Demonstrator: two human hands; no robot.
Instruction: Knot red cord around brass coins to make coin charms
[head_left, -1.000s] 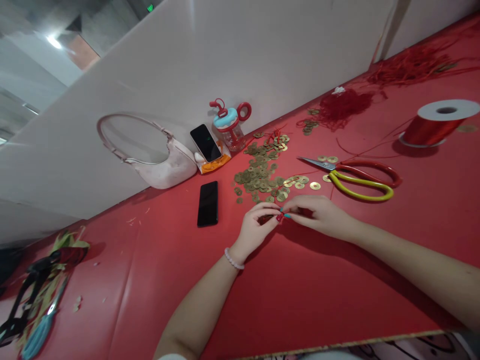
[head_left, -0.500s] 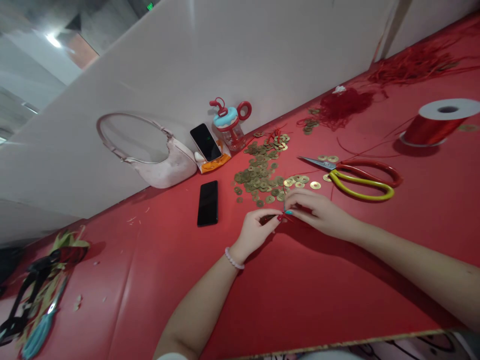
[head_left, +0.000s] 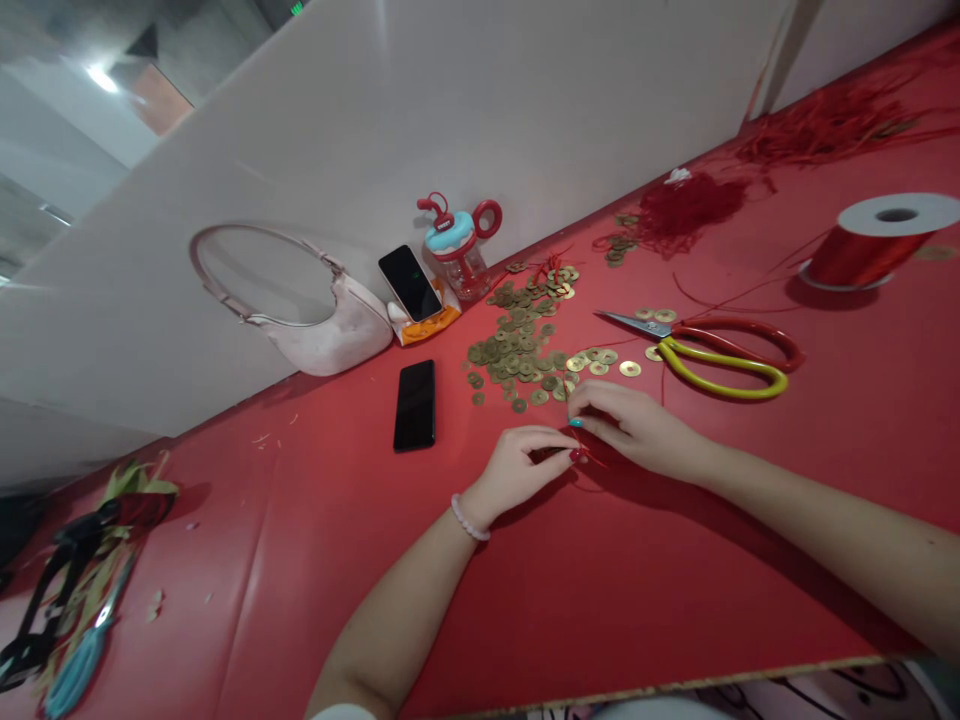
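My left hand (head_left: 521, 468), with a beaded bracelet at its wrist, pinches a thin red cord (head_left: 596, 458) between thumb and forefinger. Just up and to the right, my right hand (head_left: 634, 425) is closed at thumb and fingertips on the red cord too; a strand runs up from its fingers toward the coins. Whether a coin sits in either pinch is hidden. Beyond my fingers lies a loose heap of brass coins with holes (head_left: 517, 345). Scissors (head_left: 705, 355) with one red and one yellow handle lie right of the coins, blades pointing left.
A spool of red cord (head_left: 862, 250) stands at the right, with tangled red cord (head_left: 694, 210) behind. Left of the coins lie a black phone (head_left: 415, 405), a second phone (head_left: 410, 283) propped on an orange packet, a cup (head_left: 461, 255) and a handbag (head_left: 337, 330). Blue-handled scissors (head_left: 79, 665) lie far left.
My left hand has shifted slightly right and down, so its fingertips now sit below those of my right hand. The right hand has barely moved.
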